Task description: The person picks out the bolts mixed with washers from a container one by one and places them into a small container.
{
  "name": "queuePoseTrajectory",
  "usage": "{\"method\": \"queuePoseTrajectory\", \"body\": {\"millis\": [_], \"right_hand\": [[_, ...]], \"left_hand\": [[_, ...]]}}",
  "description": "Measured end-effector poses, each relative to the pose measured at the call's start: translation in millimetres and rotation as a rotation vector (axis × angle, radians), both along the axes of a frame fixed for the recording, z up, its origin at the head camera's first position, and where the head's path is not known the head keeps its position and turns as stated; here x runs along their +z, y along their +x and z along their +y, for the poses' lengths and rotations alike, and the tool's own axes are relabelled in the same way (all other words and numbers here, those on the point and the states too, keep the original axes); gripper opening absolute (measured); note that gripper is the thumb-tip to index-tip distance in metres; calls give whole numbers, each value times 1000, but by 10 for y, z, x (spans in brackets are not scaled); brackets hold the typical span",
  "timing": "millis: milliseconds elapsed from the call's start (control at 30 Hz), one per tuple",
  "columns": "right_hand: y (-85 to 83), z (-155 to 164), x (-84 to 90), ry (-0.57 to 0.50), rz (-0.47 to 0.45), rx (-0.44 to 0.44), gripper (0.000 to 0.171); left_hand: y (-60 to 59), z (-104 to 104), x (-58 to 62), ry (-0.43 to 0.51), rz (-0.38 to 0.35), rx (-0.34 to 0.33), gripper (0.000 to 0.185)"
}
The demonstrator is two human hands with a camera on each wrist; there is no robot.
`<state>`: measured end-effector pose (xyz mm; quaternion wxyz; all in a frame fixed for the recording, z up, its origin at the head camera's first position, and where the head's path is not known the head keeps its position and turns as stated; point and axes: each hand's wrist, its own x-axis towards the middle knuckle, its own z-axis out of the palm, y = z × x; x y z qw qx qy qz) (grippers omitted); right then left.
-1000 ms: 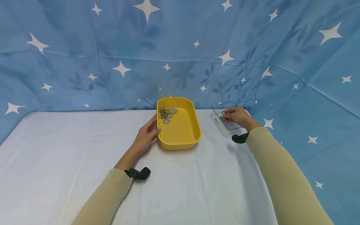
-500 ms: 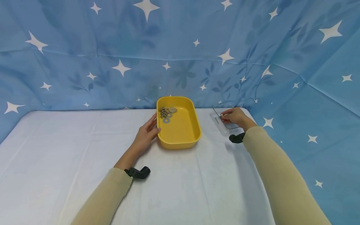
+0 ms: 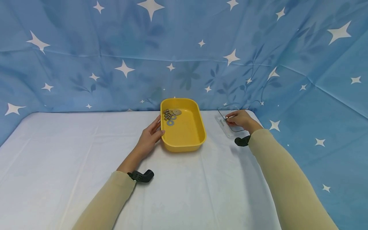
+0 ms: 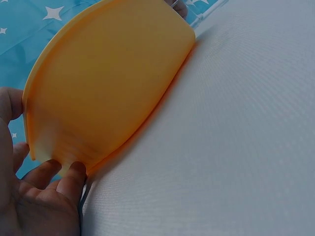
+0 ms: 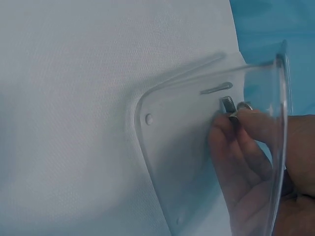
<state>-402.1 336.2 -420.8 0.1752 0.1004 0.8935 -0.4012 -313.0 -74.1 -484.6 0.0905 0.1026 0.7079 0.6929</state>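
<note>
My left hand (image 3: 148, 137) holds the left side of a yellow tray (image 3: 184, 134), thumb over the rim and fingers against the outer wall, as the left wrist view shows. Bolts (image 3: 167, 115) and flat washers (image 3: 170, 122) lie at the tray's far left. At the right, my right hand (image 3: 241, 119) reaches into a clear plastic box (image 3: 230, 132). Between thumb and fingers it pinches a small threaded bolt (image 5: 228, 104), with a shiny ring-shaped metal piece (image 5: 244, 105) right beside it. Another slim metal piece (image 5: 216, 89) lies on the box floor.
A white cloth (image 3: 184, 188) covers the table. A blue star-patterned curtain (image 3: 184, 48) rises along the back and right edges, close behind the tray and the box. Each wrist wears a black device (image 3: 141, 176).
My right hand has dipped slightly lower and a little left inside the clear box, with its fingertips closer together. The left hand and the yellow tray stay in place.
</note>
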Motion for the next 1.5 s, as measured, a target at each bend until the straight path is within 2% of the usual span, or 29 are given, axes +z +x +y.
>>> {"method": "queuePoseTrajectory", "body": {"millis": [400, 567, 767, 967, 1233, 1500], "right_hand": [[93, -5, 69, 0, 4, 12, 39], [122, 23, 146, -36, 19, 52, 42], [76, -3, 277, -103, 54, 101, 47], [23, -224, 444, -80, 65, 130, 46], [20, -638, 635, -122, 76, 143, 46], [26, -1022, 723, -268, 88, 181, 44]], "left_hand": [[13, 24, 5, 4, -6, -9, 70], [19, 34, 10, 10, -16, -14, 70], [17, 28, 4, 10, -15, -9, 70], [7, 1, -10, -4, -17, 3, 70], [-8, -15, -13, -2, -32, 5, 71], [0, 5, 3, 2, -37, 5, 71]]}}
